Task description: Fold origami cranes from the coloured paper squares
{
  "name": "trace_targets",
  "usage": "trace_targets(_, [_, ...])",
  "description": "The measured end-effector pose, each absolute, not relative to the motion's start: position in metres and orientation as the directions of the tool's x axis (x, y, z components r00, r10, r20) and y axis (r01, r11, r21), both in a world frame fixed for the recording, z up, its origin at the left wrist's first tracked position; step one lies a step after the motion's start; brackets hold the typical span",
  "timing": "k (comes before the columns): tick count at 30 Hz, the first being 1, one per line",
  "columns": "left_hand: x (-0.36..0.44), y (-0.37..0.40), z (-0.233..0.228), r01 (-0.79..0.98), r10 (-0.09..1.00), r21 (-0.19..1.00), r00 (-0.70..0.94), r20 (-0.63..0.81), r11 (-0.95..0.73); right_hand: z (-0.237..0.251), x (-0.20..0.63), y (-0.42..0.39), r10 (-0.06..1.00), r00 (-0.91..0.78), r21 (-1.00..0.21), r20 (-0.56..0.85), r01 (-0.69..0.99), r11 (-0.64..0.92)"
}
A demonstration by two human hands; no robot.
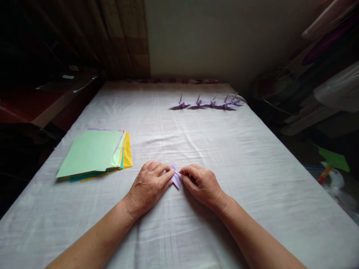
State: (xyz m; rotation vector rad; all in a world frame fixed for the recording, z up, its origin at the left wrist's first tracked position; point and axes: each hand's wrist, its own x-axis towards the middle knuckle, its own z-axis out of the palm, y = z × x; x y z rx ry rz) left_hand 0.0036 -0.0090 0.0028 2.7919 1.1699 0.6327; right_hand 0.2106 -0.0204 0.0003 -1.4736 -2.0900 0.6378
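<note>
flanking folded paper [175, 178], paper stack [95, 154], cranes [209, 102]

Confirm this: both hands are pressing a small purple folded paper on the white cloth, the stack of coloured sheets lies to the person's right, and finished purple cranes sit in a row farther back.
One detail is wrong. The head view shows the stack of coloured sheets on the person's left, not right. The rest holds: left hand and right hand press the purple folded paper on the white cloth, with purple cranes in a row behind.

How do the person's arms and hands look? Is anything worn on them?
Both forearms are bare up to the bottom edge of the picture: no sleeve shows. The left hand and the right hand wear no gloves, and no ring, watch or bracelet is visible. The fingernails look short and unpainted.
</note>
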Motion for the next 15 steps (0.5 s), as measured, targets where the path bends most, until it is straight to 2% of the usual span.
trace_targets(4, [0.0021,-0.0093,0.0004,0.678,0.718,0.252,0.601,0.352,-0.691,0.0007,0.2102,-0.0191,0.942,-0.318,-0.566,0.107,0.760,0.320])
trace_targets(8, [-0.0003,-0.0084,-0.0007,0.660,0.748,0.352,0.577,0.328,-0.663,0.0007,0.2100,-0.0202,0.926,-0.360,-0.557,0.110,0.750,0.358])
trace_targets(15, [-0.0032,-0.0078,-0.0019,0.650,0.795,0.458,0.503,0.339,-0.606,-0.0051,0.2090,-0.0135,0.913,-0.368,-0.516,0.176,0.755,0.404])
